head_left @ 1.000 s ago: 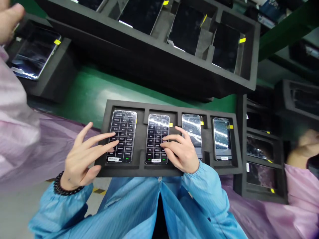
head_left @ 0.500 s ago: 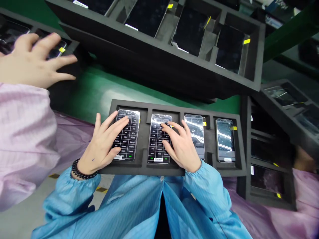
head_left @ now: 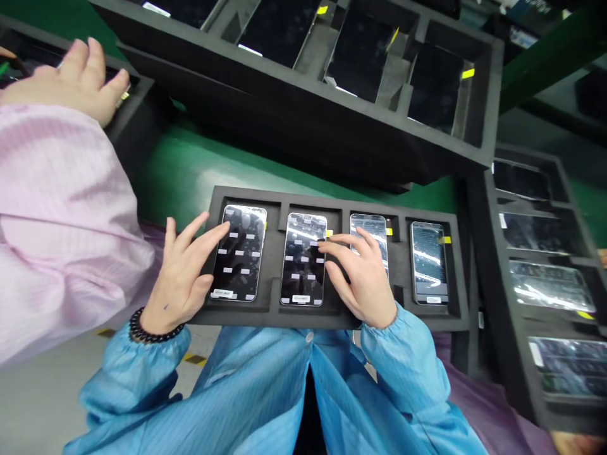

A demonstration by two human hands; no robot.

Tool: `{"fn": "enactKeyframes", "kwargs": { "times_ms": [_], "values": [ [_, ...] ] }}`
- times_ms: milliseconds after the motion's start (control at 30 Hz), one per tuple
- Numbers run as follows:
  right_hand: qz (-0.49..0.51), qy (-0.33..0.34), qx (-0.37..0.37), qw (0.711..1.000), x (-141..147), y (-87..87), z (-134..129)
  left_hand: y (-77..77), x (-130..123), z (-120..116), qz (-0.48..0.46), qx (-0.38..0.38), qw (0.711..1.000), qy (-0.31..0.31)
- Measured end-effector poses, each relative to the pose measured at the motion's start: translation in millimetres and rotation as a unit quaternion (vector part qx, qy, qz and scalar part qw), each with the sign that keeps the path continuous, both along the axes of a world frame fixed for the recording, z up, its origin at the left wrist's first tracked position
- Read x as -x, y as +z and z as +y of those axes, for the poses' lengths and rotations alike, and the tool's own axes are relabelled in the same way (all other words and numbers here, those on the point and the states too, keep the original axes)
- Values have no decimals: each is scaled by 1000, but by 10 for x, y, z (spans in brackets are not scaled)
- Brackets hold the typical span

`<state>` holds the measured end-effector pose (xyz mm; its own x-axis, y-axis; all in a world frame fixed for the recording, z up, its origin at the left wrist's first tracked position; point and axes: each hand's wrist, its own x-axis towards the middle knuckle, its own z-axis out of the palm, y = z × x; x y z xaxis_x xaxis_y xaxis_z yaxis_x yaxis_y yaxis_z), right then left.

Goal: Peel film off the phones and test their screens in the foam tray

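Several smartphones lie face up in a black foam tray (head_left: 272, 253) in front of me. My left hand (head_left: 183, 278) is open over the tray's left end, its fingertips at the left edge of the leftmost phone (head_left: 239, 262). With fingers apart and nothing held, my right hand (head_left: 363, 272) hovers between two phones. Its index fingertip is at the right edge of the second phone (head_left: 303, 272), and the hand covers part of the third phone (head_left: 374, 226). The rightmost phone (head_left: 429, 265) is untouched. Small pale rectangles dot the two left screens on black.
A larger foam tray (head_left: 303, 82) with dark phones stands on the green bench (head_left: 213, 164) beyond. Another phone tray (head_left: 516, 322) is at the right. A co-worker's hand (head_left: 90, 82) in a pink sleeve (head_left: 71, 234) is over a tray at left.
The two left screens went from a grid of text buttons to scattered pale rectangles. My left hand drew back left, my right hand moved right. The right-hand tray appears shifted.
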<state>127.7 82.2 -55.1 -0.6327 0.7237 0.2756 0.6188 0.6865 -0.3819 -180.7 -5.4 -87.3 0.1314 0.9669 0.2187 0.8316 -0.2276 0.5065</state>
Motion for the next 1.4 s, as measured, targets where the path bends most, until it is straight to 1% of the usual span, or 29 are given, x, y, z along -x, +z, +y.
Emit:
{"fn": "enactKeyframes", "kwargs": {
  "times_ms": [100, 167, 333, 433, 533, 600, 667, 800, 900, 1000, 1133, 1267, 1400],
  "values": [
    [-42, -5, 12, 999, 61, 15, 60, -11, -8, -13, 3, -9, 1000, 5],
    [-67, 13, 27, 997, 137, 25, 108, -26, -10, 13, 6, -5, 1000, 2],
    [-91, 62, 28, 993, 332, 1, 213, -54, -16, 163, -17, -26, 999, -14],
    [-106, 78, 26, 991, 382, -40, 244, -50, -16, 268, -7, -20, 999, -43],
    [-99, 70, 27, 992, 363, -47, 246, -48, -17, 352, 18, 8, 997, -78],
    [-80, 54, 22, 995, 321, -34, 236, -54, -18, 379, 27, 30, 995, -88],
    [-67, 42, 16, 997, 270, -24, 226, -66, -11, 375, 21, 30, 996, -76],
    [-58, 31, 18, 998, 187, -45, 215, -105, 39, 313, 8, -3, 1000, -19],
    [-61, 26, 17, 998, 157, -65, 219, -114, 82, 274, 27, 13, 999, -15],
    [-75, 25, 13, 997, 143, -74, 226, -71, 88, 259, 38, 24, 999, -19],
    [-106, 17, 9, 994, 141, -76, 237, 20, 46, 254, 26, -12, 1000, -5],
    [-101, 24, 17, 994, 185, -66, 243, 65, -1, 266, 26, -20, 999, -21],
    [-117, 43, 19, 992, 203, -68, 232, 45, -39, 321, 17, -18, 998, -58]
  ]
}}
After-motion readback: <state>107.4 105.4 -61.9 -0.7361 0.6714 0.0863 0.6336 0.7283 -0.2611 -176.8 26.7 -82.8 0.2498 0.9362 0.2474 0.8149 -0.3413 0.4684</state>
